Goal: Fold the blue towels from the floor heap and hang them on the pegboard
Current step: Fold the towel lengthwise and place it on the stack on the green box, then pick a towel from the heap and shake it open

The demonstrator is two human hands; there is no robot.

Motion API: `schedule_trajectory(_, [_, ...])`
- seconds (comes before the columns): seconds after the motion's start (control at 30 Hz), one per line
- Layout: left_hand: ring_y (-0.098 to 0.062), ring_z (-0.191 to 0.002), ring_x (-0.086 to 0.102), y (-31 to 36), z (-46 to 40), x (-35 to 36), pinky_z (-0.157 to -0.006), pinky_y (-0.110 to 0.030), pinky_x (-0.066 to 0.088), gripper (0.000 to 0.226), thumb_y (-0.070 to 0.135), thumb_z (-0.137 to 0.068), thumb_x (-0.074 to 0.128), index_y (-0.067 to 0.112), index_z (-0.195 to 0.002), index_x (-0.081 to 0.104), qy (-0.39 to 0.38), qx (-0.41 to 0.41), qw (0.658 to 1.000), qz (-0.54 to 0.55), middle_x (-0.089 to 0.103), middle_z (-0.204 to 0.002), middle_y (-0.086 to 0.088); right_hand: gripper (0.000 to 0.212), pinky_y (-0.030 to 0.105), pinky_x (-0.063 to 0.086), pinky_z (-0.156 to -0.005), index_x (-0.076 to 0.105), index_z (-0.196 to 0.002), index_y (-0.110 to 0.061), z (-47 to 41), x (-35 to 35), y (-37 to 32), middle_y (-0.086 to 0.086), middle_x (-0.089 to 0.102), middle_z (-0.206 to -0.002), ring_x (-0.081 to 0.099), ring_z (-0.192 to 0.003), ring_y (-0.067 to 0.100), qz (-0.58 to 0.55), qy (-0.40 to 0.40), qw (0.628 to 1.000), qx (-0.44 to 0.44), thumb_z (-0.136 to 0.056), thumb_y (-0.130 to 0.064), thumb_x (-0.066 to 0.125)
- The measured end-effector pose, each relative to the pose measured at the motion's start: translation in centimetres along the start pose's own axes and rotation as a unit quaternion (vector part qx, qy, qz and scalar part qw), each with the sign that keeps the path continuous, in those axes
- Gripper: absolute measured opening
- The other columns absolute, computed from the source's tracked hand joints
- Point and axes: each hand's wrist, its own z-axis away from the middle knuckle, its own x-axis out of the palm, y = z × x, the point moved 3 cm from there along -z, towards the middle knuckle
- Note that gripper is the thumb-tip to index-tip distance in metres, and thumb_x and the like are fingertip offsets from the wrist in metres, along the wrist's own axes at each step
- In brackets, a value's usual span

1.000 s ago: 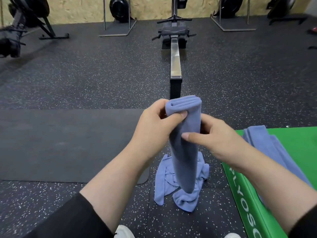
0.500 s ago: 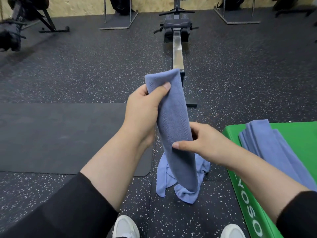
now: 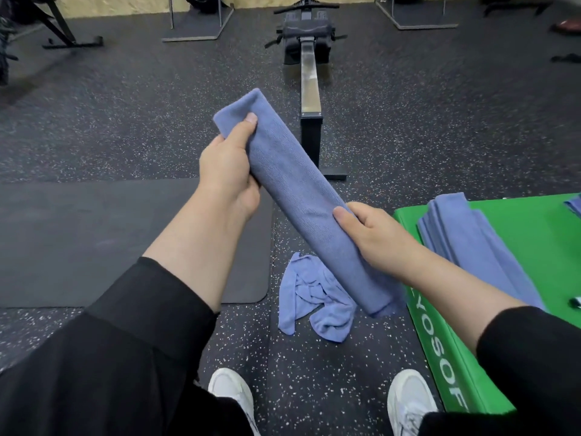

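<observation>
Two hands held one folded blue towel slantwise above the floor: the left hand pinched its upper end under the thumb, the right hand gripped it lower down, fingers curled round. Beneath its lower end one crumpled blue towel lay on the speckled rubber floor, beside a dark mat. Folded towels, count unclear, lay stacked on the green plyo box at right. One rowing machine stood ahead. Two white shoes showed below.
</observation>
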Motion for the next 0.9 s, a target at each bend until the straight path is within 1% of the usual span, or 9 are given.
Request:
schedule_trajectory(0.13, [-0.020, -0.087, 0.077, -0.3, 0.5, 0.8, -0.083, -0.039, 0.062, 0.012, 0.014, -0.094, 0.071, 0.006, -0.101, 0.066, 0.014, -0.010, 1.000, 0.008, 0.079, -0.087, -0.007, 0.047, 0.038, 0.034, -0.062, 0.040, -0.069, -0.015, 1.2, -1.4, 0.7, -0.010, 0.039, -0.064, 0.034, -0.062, 0.008, -0.001, 0.020, 1.000, 0.007, -0.102, -0.047, 0.045])
schedule_trajectory(0.33, [-0.022, -0.092, 0.076, -1.9, 1.3, 2.5, -0.084, -0.042, 0.062, 0.029, 0.018, -0.092, 0.074, 0.004, -0.115, 0.064, 0.015, -0.046, 0.999, 0.006, 0.077, -0.104, -0.012, 0.027, 0.019, 0.042, -0.060, 0.070, -0.086, -0.017, 4.5, -6.5, 1.4, -0.016, 0.068, -0.073, 0.052, -0.063, -0.003, -0.010, -0.075, 0.995, 0.065, -0.086, -0.044, 0.074])
schedule_trajectory(0.47, [-0.020, -0.091, 0.076, -3.5, 1.9, 4.4, -0.080, -0.040, 0.063, 0.028, 0.020, -0.091, 0.075, 0.007, -0.113, 0.063, 0.009, -0.059, 0.998, -0.009, 0.077, -0.105, -0.010, 0.048, 0.034, 0.043, -0.070, 0.072, -0.093, -0.015, 7.0, -11.8, 3.3, 0.004, 0.074, -0.088, 0.056, -0.074, 0.007, -0.020, -0.082, 0.992, 0.096, -0.074, -0.059, 0.078])
schedule_trajectory(0.57, [-0.020, -0.092, 0.075, -5.7, 2.2, 7.3, -0.079, -0.039, 0.062, 0.028, 0.024, -0.092, 0.074, 0.007, -0.112, 0.062, -0.005, -0.075, 0.997, -0.035, 0.075, -0.107, -0.010, 0.051, 0.035, 0.038, -0.074, 0.068, -0.089, -0.010, 10.3, -16.3, 5.5, 0.002, 0.066, -0.084, 0.053, -0.078, 0.011, -0.085, -0.056, 0.988, 0.117, -0.073, -0.056, 0.082])
schedule_trajectory(0.63, [-0.020, -0.093, 0.074, -7.7, 2.2, 10.0, -0.069, -0.036, 0.063, 0.028, 0.025, -0.094, 0.071, 0.007, -0.114, 0.061, -0.025, -0.098, 0.994, -0.050, 0.073, -0.109, -0.009, 0.048, 0.034, 0.036, -0.076, 0.068, -0.094, -0.006, 12.2, -18.9, 7.2, 0.006, 0.067, -0.087, 0.052, -0.081, 0.012, -0.097, -0.018, 0.985, 0.139, -0.077, -0.049, 0.081])
schedule_trajectory(0.7, [-0.017, -0.092, 0.071, -10.2, 2.6, 13.6, -0.054, -0.030, 0.059, 0.025, 0.025, -0.100, 0.062, 0.009, -0.119, 0.058, -0.071, -0.127, 0.986, -0.079, 0.071, -0.109, -0.006, 0.028, 0.025, 0.036, -0.063, 0.068, -0.093, -0.008, 14.0, -21.3, 9.0, 0.008, 0.065, -0.083, 0.051, -0.071, 0.009, -0.088, 0.031, 0.982, 0.164, -0.085, -0.033, 0.078])
schedule_trajectory(0.77, [-0.015, -0.089, 0.069, -12.7, 2.7, 17.6, -0.052, -0.027, 0.057, 0.023, 0.021, -0.102, 0.054, 0.014, -0.124, 0.055, -0.125, -0.150, 0.974, -0.117, 0.070, -0.112, -0.006, 0.012, 0.015, 0.034, -0.049, 0.068, -0.092, -0.014, 15.5, -23.5, 10.9, 0.007, 0.067, -0.080, 0.049, -0.056, 0.003, -0.079, 0.077, 0.976, 0.190, -0.090, -0.024, 0.075])
schedule_trajectory(0.83, [-0.018, -0.087, 0.070, -15.2, 2.7, 21.2, -0.052, -0.027, 0.056, 0.025, 0.017, -0.100, 0.053, 0.015, -0.125, 0.054, -0.158, -0.167, 0.962, -0.145, 0.071, -0.113, -0.009, 0.011, 0.019, 0.039, -0.052, 0.069, -0.097, -0.019, 17.0, -25.1, 13.1, 0.008, 0.073, -0.086, 0.053, -0.060, 0.007, -0.061, 0.100, 0.970, 0.214, -0.091, -0.027, 0.075])
schedule_trajectory(0.9, [-0.020, -0.078, 0.069, -17.9, 2.6, 24.1, -0.048, -0.026, 0.054, 0.018, 0.012, -0.098, 0.054, 0.013, -0.115, 0.055, -0.171, -0.168, 0.956, -0.169, 0.070, -0.097, -0.010, 0.011, 0.026, 0.042, -0.060, 0.070, -0.103, -0.020, 18.7, -25.9, 15.8, 0.009, 0.076, -0.094, 0.058, -0.067, 0.010, -0.066, 0.102, 0.963, 0.241, -0.093, -0.025, 0.073])
